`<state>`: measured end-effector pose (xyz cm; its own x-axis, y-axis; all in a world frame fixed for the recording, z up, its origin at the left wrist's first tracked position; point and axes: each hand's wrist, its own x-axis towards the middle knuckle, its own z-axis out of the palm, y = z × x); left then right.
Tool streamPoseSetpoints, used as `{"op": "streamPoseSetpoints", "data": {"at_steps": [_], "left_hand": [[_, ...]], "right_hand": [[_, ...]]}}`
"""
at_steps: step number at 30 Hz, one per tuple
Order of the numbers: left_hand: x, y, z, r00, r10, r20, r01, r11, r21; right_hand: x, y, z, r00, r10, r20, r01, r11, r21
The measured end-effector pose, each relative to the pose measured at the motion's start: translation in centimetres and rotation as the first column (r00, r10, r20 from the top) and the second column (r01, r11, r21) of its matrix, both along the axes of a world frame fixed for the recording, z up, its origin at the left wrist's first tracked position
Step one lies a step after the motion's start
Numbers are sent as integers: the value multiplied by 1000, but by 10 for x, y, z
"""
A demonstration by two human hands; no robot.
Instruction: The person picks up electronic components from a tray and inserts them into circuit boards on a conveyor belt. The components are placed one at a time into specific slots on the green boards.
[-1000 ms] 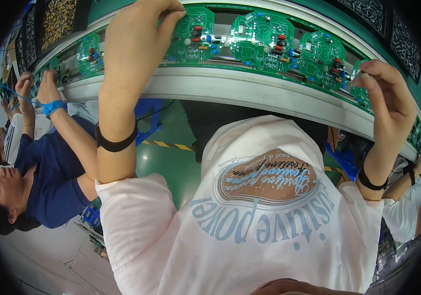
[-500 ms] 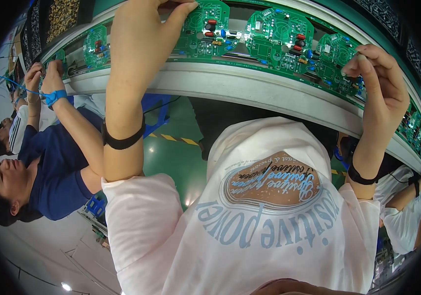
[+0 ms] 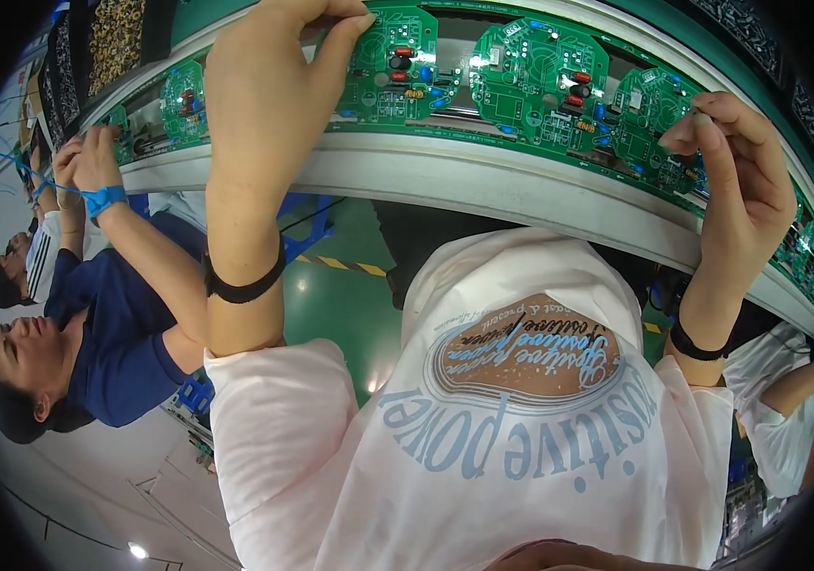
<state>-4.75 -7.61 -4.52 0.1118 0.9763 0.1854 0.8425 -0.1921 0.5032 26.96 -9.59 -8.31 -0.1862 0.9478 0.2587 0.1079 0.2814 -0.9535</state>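
My left hand [image 3: 269,86] reaches over the left part of a green circuit board [image 3: 392,86]. Its thumb and fingers are pinched together by the upper edge of that board; whatever they hold is too small or hidden to name. On the board sit red, black and blue components and a striped resistor [image 3: 413,94]. My right hand [image 3: 745,176] hovers at the right-hand circuit board [image 3: 640,100], thumb and fingertips closed together with something tiny or hidden between them. Between the two hands lies a middle circuit board [image 3: 530,86] with similar parts.
A pale metal rail [image 3: 483,162] runs along the boards' near side. Bins of small parts [image 3: 117,43] stand beyond at the far left, and dark parts bins [image 3: 745,29] at the far right. To my left, a co-worker in a dark blue shirt [image 3: 131,333] works with both hands at the line.
My hands stay over the same boards, with only slight shifts. The boards sit a little lower in view. The co-worker's hands have drawn closer together.
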Motion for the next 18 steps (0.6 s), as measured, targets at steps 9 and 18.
{"op": "streamPoseSetpoints", "data": {"at_steps": [9,18], "left_hand": [[0,-1,-12,935,-115,-336,174,973,151],[22,35,29,878,-151,-455,302,911,279]], "right_hand": [[2,-1,0,985,41,-170,-85,962,-259],[7,6,-6,959,99,-264,-180,936,-302]]}}
